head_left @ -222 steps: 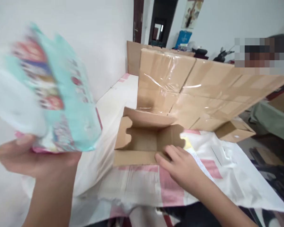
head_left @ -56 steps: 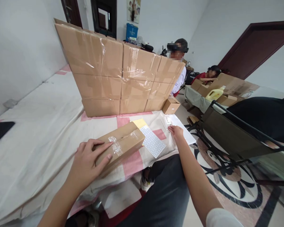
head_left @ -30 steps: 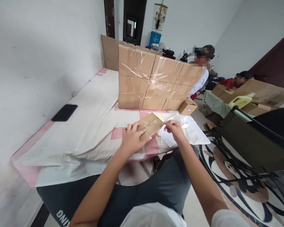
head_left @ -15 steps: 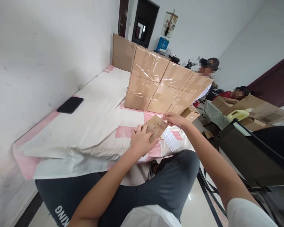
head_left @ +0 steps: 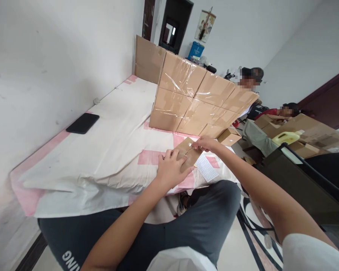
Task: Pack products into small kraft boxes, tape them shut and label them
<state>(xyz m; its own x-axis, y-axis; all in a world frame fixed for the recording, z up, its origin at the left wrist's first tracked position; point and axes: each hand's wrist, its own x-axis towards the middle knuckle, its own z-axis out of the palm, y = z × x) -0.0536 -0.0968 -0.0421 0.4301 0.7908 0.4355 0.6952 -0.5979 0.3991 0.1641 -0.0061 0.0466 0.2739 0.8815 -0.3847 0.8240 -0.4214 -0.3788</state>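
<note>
- Here we are, centre of the frame: one small box (head_left: 192, 159), lying tilted across the view between our two hands.
- Our left hand (head_left: 171, 168) is clasped over its near end, fingers spread on top, thumb along the lower edge.
- Our right hand (head_left: 203, 143) has its fingertips bunched at the far end; whether they pinch anything, we cannot tell.
- Danger one, we reckon: too light a hold on the left, and a push from the right could swivel the box on the loose cloth (head_left: 115, 135).
- Danger two: a small white patch (head_left: 190, 144) sits by the right fingertips; if it is a sticker, a hurried press could leave it crooked or creased.
- Danger three: a sweep of the right wrist could knock the printed sheet (head_left: 207, 168), just right of centre, towards the table's edge.
- Now the count! One printed sheet, one patch we can make out, one separate carton (head_left: 229, 136) right of centre.
- The taped stack (head_left: 197, 98), upper centre: three boxes across the top row; lower rows we can't count surely.
- One flat black thing (head_left: 83, 123) at left, one yellow jug (head_left: 287, 137) at right, two people (head_left: 257, 74) upper right.
</note>
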